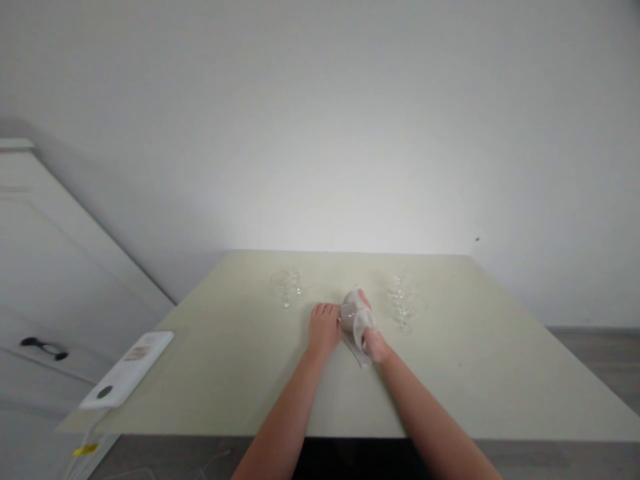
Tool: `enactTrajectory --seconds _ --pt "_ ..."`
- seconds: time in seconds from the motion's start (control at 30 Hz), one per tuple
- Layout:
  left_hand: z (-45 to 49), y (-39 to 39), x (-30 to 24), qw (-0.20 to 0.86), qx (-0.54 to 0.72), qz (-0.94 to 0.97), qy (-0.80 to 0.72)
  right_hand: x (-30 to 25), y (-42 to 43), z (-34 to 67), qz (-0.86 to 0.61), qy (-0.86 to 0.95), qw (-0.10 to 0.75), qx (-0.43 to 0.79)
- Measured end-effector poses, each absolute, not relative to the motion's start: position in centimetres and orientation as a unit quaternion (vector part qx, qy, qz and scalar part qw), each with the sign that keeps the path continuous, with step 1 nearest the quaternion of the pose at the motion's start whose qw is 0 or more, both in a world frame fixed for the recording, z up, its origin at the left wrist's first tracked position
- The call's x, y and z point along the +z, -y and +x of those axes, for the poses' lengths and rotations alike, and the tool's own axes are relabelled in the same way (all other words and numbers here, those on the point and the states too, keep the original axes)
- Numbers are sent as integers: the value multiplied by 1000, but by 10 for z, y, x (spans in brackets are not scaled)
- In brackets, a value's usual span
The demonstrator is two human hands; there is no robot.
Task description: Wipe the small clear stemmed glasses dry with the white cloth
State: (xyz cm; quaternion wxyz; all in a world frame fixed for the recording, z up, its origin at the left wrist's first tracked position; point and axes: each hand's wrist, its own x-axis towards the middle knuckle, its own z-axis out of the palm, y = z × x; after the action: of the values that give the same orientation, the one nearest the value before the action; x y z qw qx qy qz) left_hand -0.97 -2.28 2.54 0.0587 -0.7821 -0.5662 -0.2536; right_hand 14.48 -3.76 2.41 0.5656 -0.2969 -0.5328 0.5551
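Observation:
Near the middle of the table, a clear stemmed glass (348,316) lies on its side between my hands. My left hand (325,327) is closed at its stem end, and the fingers partly hide the stem. A whitish cloth (364,325) is wrapped around the bowl end. My right hand (375,343) grips this cloth against the glass, its thumb and fingers on opposite sides. Below the glass a flap of the cloth or another thin pale piece touches the tabletop.
Two clear stemmed glasses (281,283) stand beyond my left hand. More clear glasses (401,308) are grouped beyond my right hand, their outlines faint. A white flat device (129,368) with a cord lies on the table's (225,380) left edge, beside a white cabinet (65,267).

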Motion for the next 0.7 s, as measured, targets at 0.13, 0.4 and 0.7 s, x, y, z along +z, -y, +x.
enactTrajectory --seconds 0.13,0.4,0.7 --pt "-14 22 24 61 -253 -784 564 23 35 149 -272 695 509 429" --pt "-10 26 28 119 -261 -795 535 17 24 146 -386 622 555 395" --pt "-8 27 28 155 -258 -811 502 5 15 139 -373 461 528 608"
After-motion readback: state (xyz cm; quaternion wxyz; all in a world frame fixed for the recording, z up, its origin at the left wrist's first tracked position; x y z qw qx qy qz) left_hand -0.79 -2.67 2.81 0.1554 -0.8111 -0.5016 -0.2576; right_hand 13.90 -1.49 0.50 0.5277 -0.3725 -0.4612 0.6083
